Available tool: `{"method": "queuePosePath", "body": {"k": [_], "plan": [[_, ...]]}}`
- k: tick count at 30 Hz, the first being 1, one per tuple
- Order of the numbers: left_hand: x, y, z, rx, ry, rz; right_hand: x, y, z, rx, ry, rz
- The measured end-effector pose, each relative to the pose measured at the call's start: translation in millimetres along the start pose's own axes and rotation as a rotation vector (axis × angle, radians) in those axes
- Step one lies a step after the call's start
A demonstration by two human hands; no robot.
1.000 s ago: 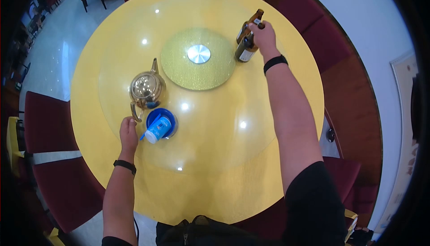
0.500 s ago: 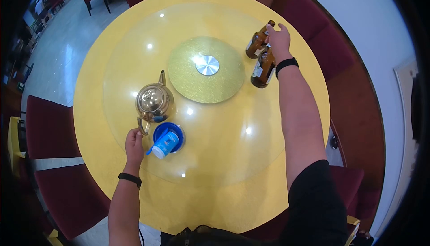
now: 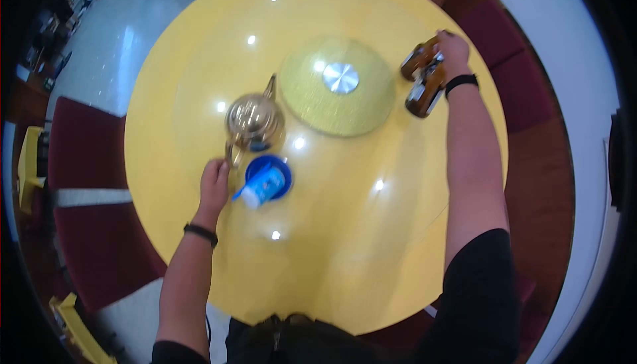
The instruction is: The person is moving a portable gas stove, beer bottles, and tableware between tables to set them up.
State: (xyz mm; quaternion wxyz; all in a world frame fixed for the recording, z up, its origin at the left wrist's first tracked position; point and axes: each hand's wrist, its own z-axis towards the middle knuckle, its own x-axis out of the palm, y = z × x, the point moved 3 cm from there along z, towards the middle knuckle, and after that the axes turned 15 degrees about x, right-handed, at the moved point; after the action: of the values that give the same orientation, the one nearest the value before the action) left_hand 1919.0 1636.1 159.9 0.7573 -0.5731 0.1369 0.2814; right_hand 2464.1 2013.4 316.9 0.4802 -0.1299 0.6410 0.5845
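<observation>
My right hand (image 3: 454,51) is closed around the necks of two brown glass bottles, a farther one (image 3: 417,61) and a nearer one (image 3: 424,92), over the right part of the round table. At the left, my left hand (image 3: 214,182) is closed at the handle of a shiny metal teapot (image 3: 252,120), whose spout points away from me. Right beside the teapot is a blue bowl (image 3: 282,165) with a light-blue cup or tub (image 3: 264,187) with a white end lying tilted in it. A blue strip sticks out under the tub.
The round yellow table (image 3: 371,278) has a clear glass turntable with a gold disc (image 3: 302,92) and a silver hub (image 3: 340,78). Dark red chairs (image 3: 89,142) stand at the left. A dark red bench (image 3: 524,92) runs along the right.
My right hand has closed from spread fingers onto the bottle necks, and the two bottles now lean together. The view has shifted, so the table things appear farther right and higher.
</observation>
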Motion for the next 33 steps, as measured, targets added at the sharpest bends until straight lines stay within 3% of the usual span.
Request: {"method": "queuePosePath", "body": {"k": [1,9,10,17,19,25,29,33], "plan": [[-1,-4,3,-0.012,-0.008,-0.014,-15,10,-27,0.185,0.101,0.231],[3,-4,8,-0.05,-0.06,-0.39,-56,-4,-113,0.112,0.077,0.49],[-5,-2,8,-0.008,0.003,-0.262,-70,0,-137,0.122,0.091,0.501],[-5,-48,24,-0.02,0.035,-0.312,-147,-14,-282,0.2,0.178,0.707],[-1,-61,32,0.037,0.134,-0.13,-166,-31,-317,0.222,0.215,0.74],[16,-43,39,-0.174,0.218,-0.07,-218,-63,-422,0.35,0.216,0.626],[9,-68,45,-0.171,0.24,-0.051,-237,-85,-475,0.372,0.254,0.675],[1,-83,49,-0.204,0.3,0.093,-264,-50,-521,0.405,0.207,0.572]]}}
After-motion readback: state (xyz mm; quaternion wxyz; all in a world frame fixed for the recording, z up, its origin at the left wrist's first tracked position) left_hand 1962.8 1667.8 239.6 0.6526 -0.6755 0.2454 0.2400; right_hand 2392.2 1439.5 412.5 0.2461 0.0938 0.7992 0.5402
